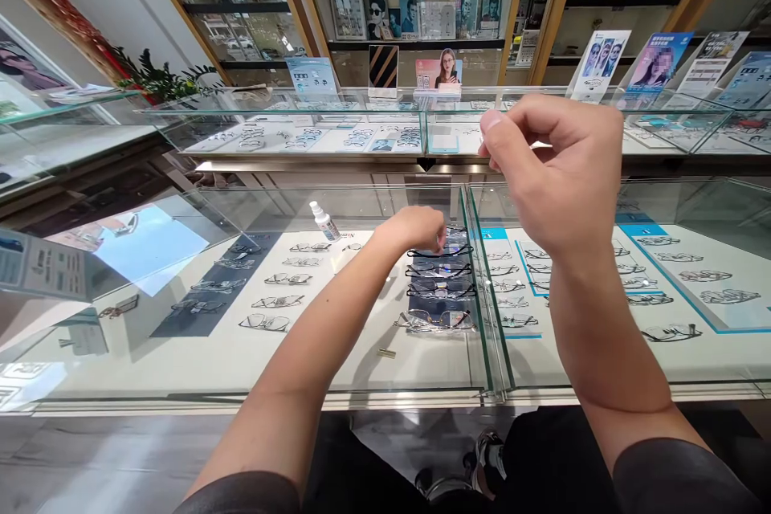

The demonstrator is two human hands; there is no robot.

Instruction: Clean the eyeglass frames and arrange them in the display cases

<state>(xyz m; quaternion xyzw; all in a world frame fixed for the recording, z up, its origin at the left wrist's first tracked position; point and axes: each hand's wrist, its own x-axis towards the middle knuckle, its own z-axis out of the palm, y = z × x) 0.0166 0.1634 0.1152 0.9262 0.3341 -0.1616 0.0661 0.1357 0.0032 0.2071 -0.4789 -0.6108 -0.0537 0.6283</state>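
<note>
My left hand [418,228] reaches forward over the left part of the glass display case, its fingers curled downward and closed. Whatever they may hold is hidden. Just below it lies a column of dark-framed eyeglasses [442,269] on a dark strip. Raised higher and nearer to me, my right hand [563,165] is closed with the thumb bent against the curled fingers. Anything in that pinch is too small or too hidden to name. A white spray bottle [325,222] stands tilted in view to the left of my left hand.
The glass display case [415,395] spans the front, with rows of eyeglasses [277,301] inside. A metal-edged seam [491,369] divides it. Behind runs a second glass counter [301,163] with upright cards [599,64]. Shelves stand beyond, and a plant [153,76] is at left.
</note>
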